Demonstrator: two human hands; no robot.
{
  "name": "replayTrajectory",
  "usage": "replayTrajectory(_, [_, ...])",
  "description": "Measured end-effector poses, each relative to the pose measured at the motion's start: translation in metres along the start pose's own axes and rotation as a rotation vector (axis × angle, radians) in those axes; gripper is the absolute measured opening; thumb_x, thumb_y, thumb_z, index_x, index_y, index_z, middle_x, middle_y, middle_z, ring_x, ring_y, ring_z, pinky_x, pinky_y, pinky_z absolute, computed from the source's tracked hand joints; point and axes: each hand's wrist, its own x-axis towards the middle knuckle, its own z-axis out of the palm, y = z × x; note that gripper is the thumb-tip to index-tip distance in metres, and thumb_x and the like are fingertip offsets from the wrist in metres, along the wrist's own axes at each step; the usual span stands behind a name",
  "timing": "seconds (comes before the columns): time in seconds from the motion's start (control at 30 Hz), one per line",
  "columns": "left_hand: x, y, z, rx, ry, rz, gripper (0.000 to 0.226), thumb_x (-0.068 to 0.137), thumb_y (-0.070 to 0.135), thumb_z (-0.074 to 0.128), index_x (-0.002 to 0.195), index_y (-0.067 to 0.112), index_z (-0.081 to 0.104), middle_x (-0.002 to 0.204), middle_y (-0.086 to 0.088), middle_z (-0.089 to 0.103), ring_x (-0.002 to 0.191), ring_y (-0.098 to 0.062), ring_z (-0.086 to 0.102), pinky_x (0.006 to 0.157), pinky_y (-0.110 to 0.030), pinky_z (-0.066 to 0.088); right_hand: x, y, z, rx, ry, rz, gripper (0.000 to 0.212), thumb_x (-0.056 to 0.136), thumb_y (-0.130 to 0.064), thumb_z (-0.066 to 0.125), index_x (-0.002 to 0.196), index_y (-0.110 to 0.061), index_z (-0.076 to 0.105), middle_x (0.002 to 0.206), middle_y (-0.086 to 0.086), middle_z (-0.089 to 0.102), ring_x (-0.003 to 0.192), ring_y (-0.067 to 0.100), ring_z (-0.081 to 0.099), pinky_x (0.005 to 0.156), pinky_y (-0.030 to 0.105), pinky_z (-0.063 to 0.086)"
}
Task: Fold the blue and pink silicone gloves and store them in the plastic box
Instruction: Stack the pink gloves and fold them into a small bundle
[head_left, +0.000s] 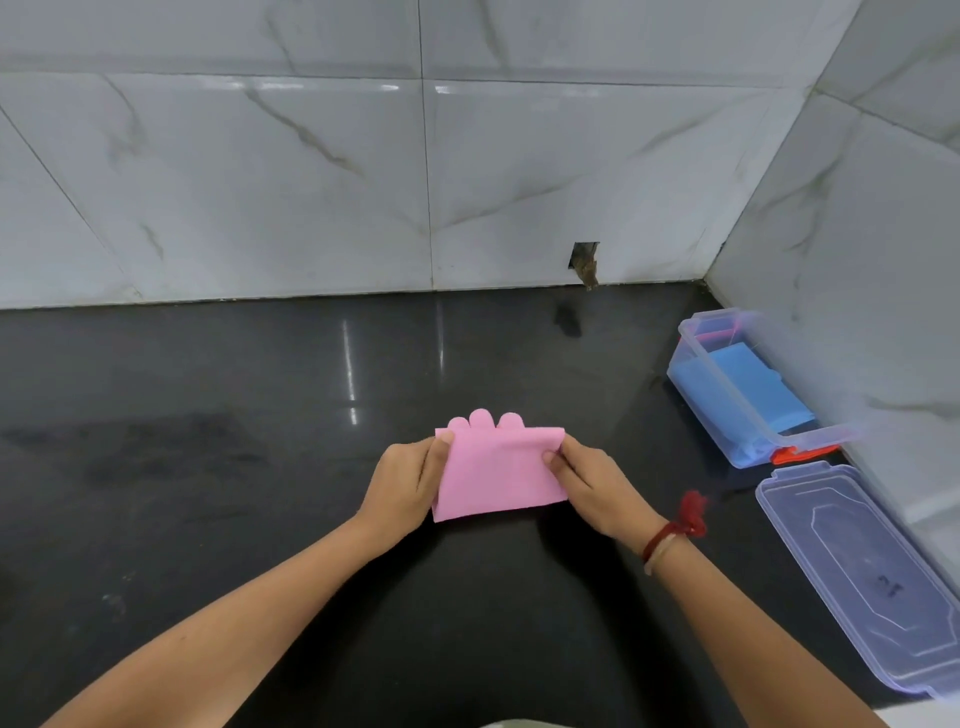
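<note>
Now pink glove (498, 470) (folded) spans left hand (402, 486) and right hand (595, 486).

Both arms reach to frame centre.
Left grip (402, 483) and right grip (592, 483) pinch the pink glove's (498, 475) side edges, thumbs on top.

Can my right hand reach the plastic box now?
Probably yes: the plastic box stands open on that side, lid off beside it, nothing between, though the right hand pinches the pink glove.
</note>
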Motion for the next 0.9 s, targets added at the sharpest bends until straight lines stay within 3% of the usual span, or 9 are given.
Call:
replayTrajectory(0.1, [0.005,-0.002,0.007,0.104,0.128,-0.121,0.064,0.095,0.056,0.022,0.061,0.014,0.055,0.042,0.006,0.04,0.041,-0.01,0.038,0.043,-0.026,0.026,0.016,-0.009,0.005,-0.128,0.071,0.054,0.024,0.098,-0.034,0.03,0.113,-0.019,0.042,0.082,0.004,0.062,0.071,0.025,0.059,0.066,0.04,0.049])
replayTrajectory(0.2, [0.011,-0.002,0.009,0.263,0.202,-0.17,0.049,0.096,0.053,0.021,0.058,0.031,0.044,0.046,0.009,0.045,0.046,-0.007,0.047,0.047,-0.027,0.03,0.023,-0.012,0.013,-0.205,0.152,0.119,0.019,0.096,-0.033,0.034,0.101,-0.015,0.037,0.065,-0.002,0.052,0.056,0.02,0.052,0.052,0.035,0.041])
replayTrajectory(0.3, [0.011,0.0,0.006,0.285,0.291,-0.144,0.032,0.098,0.048,0.029,0.089,0.027,0.051,0.082,0.012,0.058,0.074,-0.009,0.053,0.065,-0.028,0.039,0.019,-0.011,0.021,-0.307,0.277,0.169,0.024,0.093,-0.034,0.036,0.112,-0.018,0.036,0.061,-0.005,0.052,0.049,0.015,0.05,0.044,0.028,0.033])
replayTrajectory(0.37, [0.007,0.006,0.009,0.363,0.315,0.093,0.03,0.095,0.04,0.038,0.113,0.02,0.052,0.11,0.004,0.057,0.099,-0.015,0.052,0.084,-0.029,0.037,0.015,-0.011,0.026,-0.37,0.325,0.174,0.031,0.093,-0.037,0.037,0.12,-0.021,0.034,0.063,-0.004,0.058,0.05,0.017,0.053,0.043,0.026,0.034])
replayTrajectory(0.43, [0.0,0.016,0.02,0.485,0.178,0.444,0.044,0.091,0.037,0.044,0.126,0.013,0.051,0.129,-0.005,0.054,0.12,-0.023,0.048,0.1,-0.034,0.032,0.014,-0.012,0.028,-0.361,0.37,0.173,0.042,0.092,-0.038,0.039,0.131,-0.024,0.031,0.077,-0.004,0.063,0.062,0.018,0.058,0.049,0.029,0.042])
replayTrajectory(0.5, [-0.007,0.023,0.034,0.647,-0.02,0.587,0.061,0.088,0.046,0.046,0.137,0.009,0.046,0.144,-0.009,0.045,0.135,-0.027,0.038,0.111,-0.043,0.026,0.013,-0.013,0.028,-0.346,0.428,0.144,0.054,0.092,-0.037,0.043,0.141,-0.024,0.025,0.103,-0.002,0.059,0.085,0.018,0.059,0.064,0.033,0.051])
replayTrajectory(0.6, [-0.005,0.021,0.045,0.857,-0.247,0.343,0.083,0.087,0.06,0.039,0.148,0.008,0.019,0.156,-0.009,0.017,0.144,-0.027,0.011,0.117,-0.05,0.01,0.011,-0.013,0.028,-0.335,0.481,0.047,0.053,0.093,-0.032,0.046,0.142,-0.021,0.029,0.118,0.002,0.05,0.097,0.02,0.053,0.077,0.031,0.048])
replayTrajectory(0.7, [0.001,0.012,0.052,0.779,-0.307,0.214,0.088,0.089,0.062,0.034,0.145,0.014,-0.014,0.155,-0.002,-0.017,0.142,-0.02,-0.019,0.115,-0.04,-0.013,0.007,-0.011,0.032,-0.238,0.444,0.0,0.052,0.094,-0.033,0.043,0.143,-0.025,0.026,0.135,-0.001,0.042,0.11,0.018,0.048,0.088,0.028,0.039])
replayTrajectory(0.9, [0.006,0.011,0.056,0.779,-0.363,0.141,0.087,0.091,0.061,0.033,0.149,0.011,-0.007,0.159,-0.005,-0.007,0.145,-0.018,-0.01,0.116,-0.035,-0.009,-0.006,-0.007,0.038,-0.153,0.409,0.057,0.056,0.097,-0.034,0.037,0.147,-0.027,0.013,0.155,-0.003,0.019,0.14,0.013,0.021,0.108,0.024,0.015])
